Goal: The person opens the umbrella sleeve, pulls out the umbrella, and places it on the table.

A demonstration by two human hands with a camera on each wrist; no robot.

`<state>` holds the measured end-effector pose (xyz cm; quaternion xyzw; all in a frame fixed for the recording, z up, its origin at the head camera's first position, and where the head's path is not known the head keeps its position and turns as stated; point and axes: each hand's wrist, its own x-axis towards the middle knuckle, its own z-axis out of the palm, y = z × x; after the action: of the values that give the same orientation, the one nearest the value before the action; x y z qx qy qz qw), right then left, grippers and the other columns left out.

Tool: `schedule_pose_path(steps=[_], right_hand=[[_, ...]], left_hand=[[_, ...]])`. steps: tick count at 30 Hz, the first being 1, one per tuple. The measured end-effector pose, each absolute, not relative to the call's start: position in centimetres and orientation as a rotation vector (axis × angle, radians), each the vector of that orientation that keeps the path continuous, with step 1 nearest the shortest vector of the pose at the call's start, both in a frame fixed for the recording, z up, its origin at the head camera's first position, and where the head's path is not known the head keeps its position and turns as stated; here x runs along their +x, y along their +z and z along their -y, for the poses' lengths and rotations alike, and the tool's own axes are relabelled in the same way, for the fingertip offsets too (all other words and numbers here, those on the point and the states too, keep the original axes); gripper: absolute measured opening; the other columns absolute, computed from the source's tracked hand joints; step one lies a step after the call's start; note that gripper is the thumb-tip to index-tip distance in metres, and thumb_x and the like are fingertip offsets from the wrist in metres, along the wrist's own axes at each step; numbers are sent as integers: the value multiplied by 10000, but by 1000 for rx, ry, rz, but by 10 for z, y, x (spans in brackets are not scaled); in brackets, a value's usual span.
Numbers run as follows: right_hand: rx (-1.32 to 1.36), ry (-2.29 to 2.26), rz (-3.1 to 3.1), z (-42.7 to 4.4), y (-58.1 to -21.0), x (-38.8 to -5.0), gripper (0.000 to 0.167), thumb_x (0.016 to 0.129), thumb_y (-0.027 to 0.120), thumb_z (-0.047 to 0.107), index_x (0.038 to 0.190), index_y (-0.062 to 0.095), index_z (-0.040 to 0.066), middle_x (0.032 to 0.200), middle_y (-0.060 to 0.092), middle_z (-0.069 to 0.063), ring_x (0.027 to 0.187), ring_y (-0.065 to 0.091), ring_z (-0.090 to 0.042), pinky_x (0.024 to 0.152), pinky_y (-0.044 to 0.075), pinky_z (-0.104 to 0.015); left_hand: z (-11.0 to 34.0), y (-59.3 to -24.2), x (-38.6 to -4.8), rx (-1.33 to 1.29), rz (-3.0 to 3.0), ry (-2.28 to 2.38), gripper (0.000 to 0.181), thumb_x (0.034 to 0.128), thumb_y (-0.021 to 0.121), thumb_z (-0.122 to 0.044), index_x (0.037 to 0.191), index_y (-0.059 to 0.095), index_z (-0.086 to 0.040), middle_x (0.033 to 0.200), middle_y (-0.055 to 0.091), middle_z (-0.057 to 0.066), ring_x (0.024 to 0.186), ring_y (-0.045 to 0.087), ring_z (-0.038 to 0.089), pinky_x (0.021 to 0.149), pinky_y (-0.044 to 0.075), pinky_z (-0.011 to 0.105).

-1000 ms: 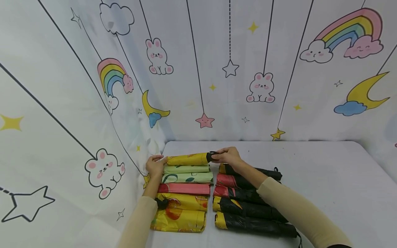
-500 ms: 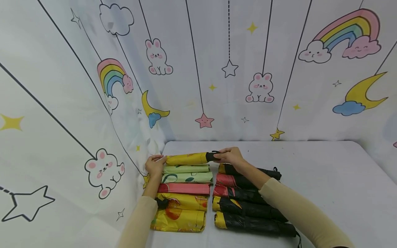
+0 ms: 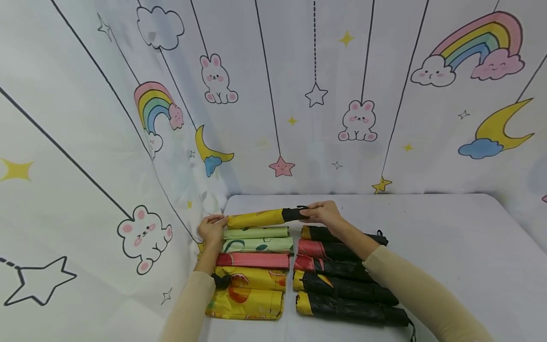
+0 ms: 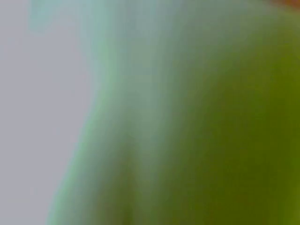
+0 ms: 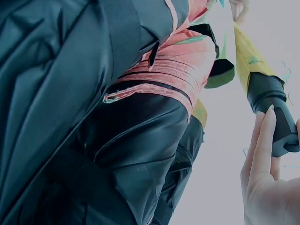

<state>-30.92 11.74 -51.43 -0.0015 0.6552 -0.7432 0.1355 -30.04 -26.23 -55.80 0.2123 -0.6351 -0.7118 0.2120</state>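
Note:
At the back left of the table, a folding umbrella with a yellow cover (image 3: 256, 219) and a black handle (image 3: 292, 214) lies sideways between both hands. My left hand (image 3: 211, 229) pinches the yellow cover at its left end. My right hand (image 3: 322, 213) grips the handle end, where a thin black loop shows on top. In the right wrist view, fingers (image 5: 266, 136) lie along the black handle (image 5: 267, 93), and the yellow cover narrows away above it. Green blur fills much of the left wrist view, so no detail of the left hand can be told there.
In front lie two light green covers (image 3: 258, 245), a pink one (image 3: 258, 260) and two yellow ones with orange prints (image 3: 248, 304). Several black folded umbrellas (image 3: 350, 308) form a column to their right, under my right forearm. A patterned cloth wall (image 3: 256, 118) rises behind.
My right hand has shifted slightly right, and more of the black handle end shows. The left hand and the yellow cover have shifted slightly left.

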Motion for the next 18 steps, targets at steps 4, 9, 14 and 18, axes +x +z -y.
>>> schedule_pose_path(steps=[4, 9, 14, 18], right_hand=[[-23, -2159, -1892, -122, -515, -311, 484, 877, 852, 97, 1243, 614, -110, 1085, 712, -222, 913, 780, -320, 938, 604, -475], [-33, -2161, -1879, -126, -514, -311, 495, 868, 862, 104, 1239, 620, -117, 1059, 723, -210, 911, 782, -312, 936, 605, -470], [-18, -2151, -1903, -131, -514, -310, 483, 881, 848, 103, 1239, 616, -124, 1049, 748, -194, 906, 784, -293, 899, 620, -412], [-30, -2144, -1906, -135, -513, -311, 455, 890, 837, 103, 1226, 626, -119, 1050, 755, -186, 921, 782, -298, 909, 616, -410]], left_hand=[[264, -558, -300, 590, 1751, -1967, 390, 836, 813, 101, 1169, 613, 141, 1173, 677, 331, 852, 731, 220, 763, 636, 293], [264, -559, -300, 593, 1724, -1983, 376, 833, 807, 117, 1161, 623, 134, 1145, 684, 320, 822, 729, 194, 758, 637, 291], [265, -561, -300, 609, 1751, -1973, 391, 825, 831, 87, 1163, 637, 123, 1135, 706, 293, 776, 718, 158, 738, 637, 292], [264, -562, -301, 606, 1762, -1950, 401, 822, 842, 71, 1163, 640, 127, 1126, 715, 291, 756, 711, 141, 724, 634, 287]])
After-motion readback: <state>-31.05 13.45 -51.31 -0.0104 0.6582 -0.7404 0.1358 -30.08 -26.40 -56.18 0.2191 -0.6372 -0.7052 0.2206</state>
